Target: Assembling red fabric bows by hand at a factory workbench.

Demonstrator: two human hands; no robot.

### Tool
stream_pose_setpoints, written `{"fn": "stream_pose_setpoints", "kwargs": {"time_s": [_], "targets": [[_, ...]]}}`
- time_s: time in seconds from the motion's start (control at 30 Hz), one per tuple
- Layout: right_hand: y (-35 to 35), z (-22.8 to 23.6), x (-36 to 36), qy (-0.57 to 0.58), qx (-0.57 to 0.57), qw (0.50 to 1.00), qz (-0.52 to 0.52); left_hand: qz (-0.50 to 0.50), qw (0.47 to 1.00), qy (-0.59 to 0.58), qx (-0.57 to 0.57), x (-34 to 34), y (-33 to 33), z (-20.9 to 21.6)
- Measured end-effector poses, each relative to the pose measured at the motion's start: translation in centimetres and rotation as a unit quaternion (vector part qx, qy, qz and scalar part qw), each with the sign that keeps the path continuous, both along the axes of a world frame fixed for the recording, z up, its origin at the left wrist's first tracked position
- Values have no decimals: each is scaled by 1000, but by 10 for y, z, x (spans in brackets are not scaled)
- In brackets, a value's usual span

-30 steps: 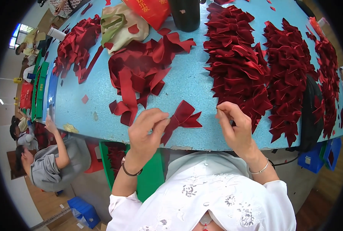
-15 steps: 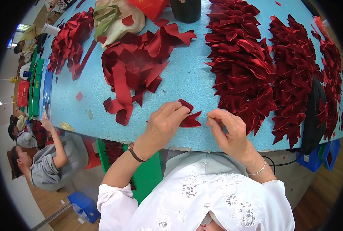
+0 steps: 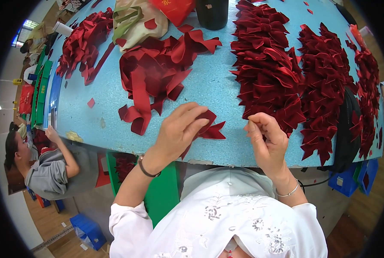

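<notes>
In my left hand [image 3: 174, 134] is a dark red ribbon bow [image 3: 212, 130], gripped between thumb and fingers. Its notched tail points right, and another end hangs below the hand at the table's near edge. My right hand [image 3: 268, 145] is closed a little to the right of the bow, thumb and forefinger pinched together. Whatever it may hold is too small to make out. Beyond my left hand lies a loose heap of red ribbon strips [image 3: 141, 86]. Past my right hand runs a long, dense row of finished-looking red bows [image 3: 265, 64].
More bow rows [image 3: 323, 90] lie to the right, beside a black bag [image 3: 348, 129]. A cream cloth bag [image 3: 157, 32] and a dark cup [image 3: 212, 15] stand at the far side. Green boxes [image 3: 164, 193] sit below the table edge. A person in grey [image 3: 50, 176] works at left.
My right hand has moved right, away from the bow. My left hand has shifted slightly, its fingers straighter, and a ribbon end now shows beneath it. The view has turned a little.
</notes>
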State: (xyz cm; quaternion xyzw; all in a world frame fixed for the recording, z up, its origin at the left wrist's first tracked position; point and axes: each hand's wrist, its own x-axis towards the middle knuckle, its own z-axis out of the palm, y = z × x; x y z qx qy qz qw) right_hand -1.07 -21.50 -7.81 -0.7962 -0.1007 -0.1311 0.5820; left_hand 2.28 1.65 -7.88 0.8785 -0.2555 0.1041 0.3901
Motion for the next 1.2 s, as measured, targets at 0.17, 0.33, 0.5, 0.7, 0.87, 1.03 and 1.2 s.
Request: {"fn": "stream_pose_setpoints", "kwargs": {"time_s": [0.17, 0.33, 0.5, 0.7, 0.87, 1.03, 1.2], "targets": [[2, -1, -4, -21, -13, 999, 35, -59, 994, -88, 42, -8, -2, 20], [6, 1, -3, -29, -44, 994, 92, -94, 990, -36, 100, -5, -10, -8], [3, -6, -1, -30, -53, 994, 92, -74, 987, -39, 135, -3, -18, -13], [5, -11, 0, -34, -73, 990, 114, -55, 969, -41, 239, -12, -29, -3], [4, -6, -7, -6, -57, 992, 112, -95, 985, -41, 135, -10, -18, 4], [1, 5, -3, 30, -3, 997, 66, 106, 989, 46, -90, -12, 38, 34], [18, 19, 9, -57, -47, 989, 124, 192, 975, 68, -86, -54, 61, 29]]}}
